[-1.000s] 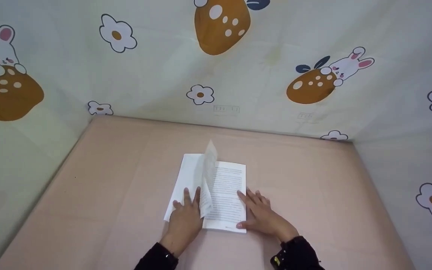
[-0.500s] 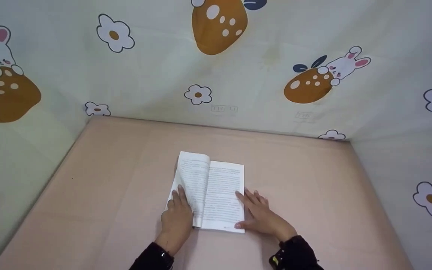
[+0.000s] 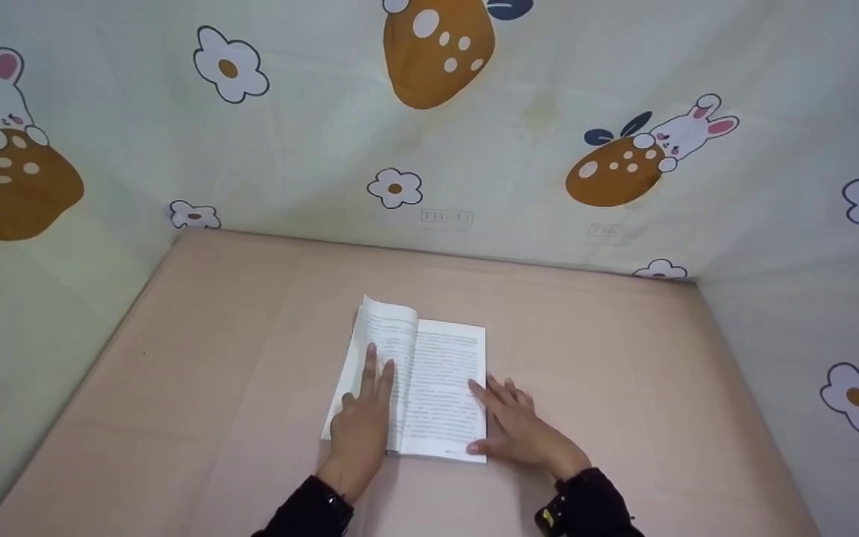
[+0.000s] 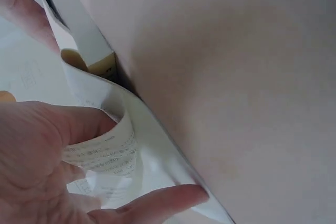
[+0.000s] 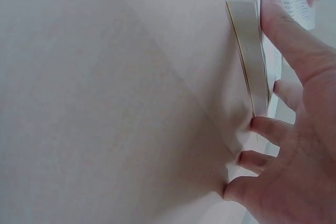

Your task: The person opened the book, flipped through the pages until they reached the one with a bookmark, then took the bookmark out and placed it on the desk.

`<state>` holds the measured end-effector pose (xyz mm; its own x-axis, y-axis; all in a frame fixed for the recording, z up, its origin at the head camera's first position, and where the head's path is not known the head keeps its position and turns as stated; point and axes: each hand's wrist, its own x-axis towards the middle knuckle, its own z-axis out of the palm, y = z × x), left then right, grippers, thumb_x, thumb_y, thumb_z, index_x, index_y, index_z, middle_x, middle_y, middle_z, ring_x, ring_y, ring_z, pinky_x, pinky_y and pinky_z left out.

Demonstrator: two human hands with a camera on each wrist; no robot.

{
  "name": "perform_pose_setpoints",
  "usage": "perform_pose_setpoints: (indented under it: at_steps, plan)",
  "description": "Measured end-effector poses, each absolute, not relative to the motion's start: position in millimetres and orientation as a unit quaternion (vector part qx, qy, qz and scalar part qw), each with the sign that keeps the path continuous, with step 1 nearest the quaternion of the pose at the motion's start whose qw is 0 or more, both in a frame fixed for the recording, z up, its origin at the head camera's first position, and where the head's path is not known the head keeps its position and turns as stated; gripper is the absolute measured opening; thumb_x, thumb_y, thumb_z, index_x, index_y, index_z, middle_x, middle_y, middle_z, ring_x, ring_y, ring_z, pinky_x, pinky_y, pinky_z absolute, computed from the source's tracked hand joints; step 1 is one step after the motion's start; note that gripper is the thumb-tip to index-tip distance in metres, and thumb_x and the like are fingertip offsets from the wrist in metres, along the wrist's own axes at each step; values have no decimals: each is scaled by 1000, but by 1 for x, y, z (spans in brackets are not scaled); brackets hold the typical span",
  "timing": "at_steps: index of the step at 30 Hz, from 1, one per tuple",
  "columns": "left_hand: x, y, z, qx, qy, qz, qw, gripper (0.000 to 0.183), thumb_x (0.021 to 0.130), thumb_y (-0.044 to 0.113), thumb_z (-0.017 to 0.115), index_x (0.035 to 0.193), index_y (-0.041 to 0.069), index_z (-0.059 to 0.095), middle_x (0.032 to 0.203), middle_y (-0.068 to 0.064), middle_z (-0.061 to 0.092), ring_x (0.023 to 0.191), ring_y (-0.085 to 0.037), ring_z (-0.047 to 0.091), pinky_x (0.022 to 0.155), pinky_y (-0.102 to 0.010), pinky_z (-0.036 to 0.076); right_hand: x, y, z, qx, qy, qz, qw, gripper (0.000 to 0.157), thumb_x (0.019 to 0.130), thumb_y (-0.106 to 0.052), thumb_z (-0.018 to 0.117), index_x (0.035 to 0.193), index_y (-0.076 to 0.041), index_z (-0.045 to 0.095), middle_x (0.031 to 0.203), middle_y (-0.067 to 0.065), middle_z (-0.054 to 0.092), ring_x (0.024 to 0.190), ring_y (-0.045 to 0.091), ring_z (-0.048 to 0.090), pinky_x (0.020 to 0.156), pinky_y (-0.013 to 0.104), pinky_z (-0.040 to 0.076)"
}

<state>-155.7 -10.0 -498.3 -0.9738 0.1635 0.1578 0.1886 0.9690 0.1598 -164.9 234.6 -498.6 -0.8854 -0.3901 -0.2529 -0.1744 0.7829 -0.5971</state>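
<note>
A paperback book point(image 3: 444, 395) lies spread on the table, its printed right-hand page flat and its left leaves curling up. My left hand point(image 3: 361, 429) lies over the left side with its fingers extended along the curved page. In the left wrist view, a finger sits in the fold of a curling printed leaf point(image 4: 105, 156), while the thumb point(image 4: 168, 201) rests on the white sheet beneath. My right hand point(image 3: 523, 432) holds down the right-hand page with thumb and forefinger. In the right wrist view its other fingers point(image 5: 256, 161) touch the book's thick page edge and the table.
Pinkish-beige cloth covers the table point(image 3: 623, 358) around the book. Patterned fabric walls point(image 3: 295, 149) with rabbits and flowers enclose it at the back and both sides. Dark sleeves reach in from the front.
A leaf standing upright one second ago has gone over to the left. My left hand shifted left with it, then back slightly right onto the curling page. The right hand stays put.
</note>
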Motion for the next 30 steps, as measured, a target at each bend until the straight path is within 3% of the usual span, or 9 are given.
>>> perform_pose_setpoints:
  at_steps: [5,9,14,17,21,27,30]
  plan:
    - [-155,-19,-499,-85,-992,-62,73,58,74,-13,64,129,-10,46,139,-18,43,72,-22,54,44,-26,47,-165,234,-500,-153,927,-287,187,94,74,-51,70,147,-13,26,153,25,12,137,52,4,108,67,6]
    - [-155,-26,-498,-94,-992,-12,87,43,79,-6,63,120,-9,54,121,-20,57,78,-25,54,50,-28,49,-167,234,-500,-151,927,-287,189,94,73,-52,69,148,-15,26,153,24,12,137,52,2,107,68,3]
    - [-155,-27,-494,-110,-989,33,91,36,87,10,59,116,-11,57,115,-23,61,97,-32,55,72,-35,52,-168,234,-500,-149,928,-286,188,95,72,-53,70,148,-15,26,153,24,12,137,53,3,107,69,2]
    - [-157,-24,-494,-109,-987,20,118,45,89,27,58,109,-14,59,108,-26,63,101,-34,58,81,-37,52,-167,233,-500,-151,928,-284,186,95,73,-52,70,148,-14,26,153,24,13,137,54,4,108,67,4]
    - [-160,-17,-494,-88,-989,-31,111,65,88,45,56,106,-18,59,105,-32,62,99,-38,61,77,-39,54,-168,233,-500,-148,930,-283,185,95,72,-52,70,148,-15,27,154,23,12,137,53,4,107,68,6]
    - [-162,-9,-495,-67,-995,-38,66,85,80,62,57,122,-12,52,111,-38,57,98,-42,61,73,-41,56,-167,234,-501,-157,929,-281,180,95,72,-51,71,147,-13,27,153,25,14,136,55,6,107,67,8]
    - [-162,-4,-497,-72,-996,-8,54,91,77,67,56,132,-5,46,119,-37,53,90,-42,61,60,-36,56,-167,234,-501,-158,929,-282,180,94,73,-50,71,147,-13,27,152,26,14,136,55,6,107,67,8]
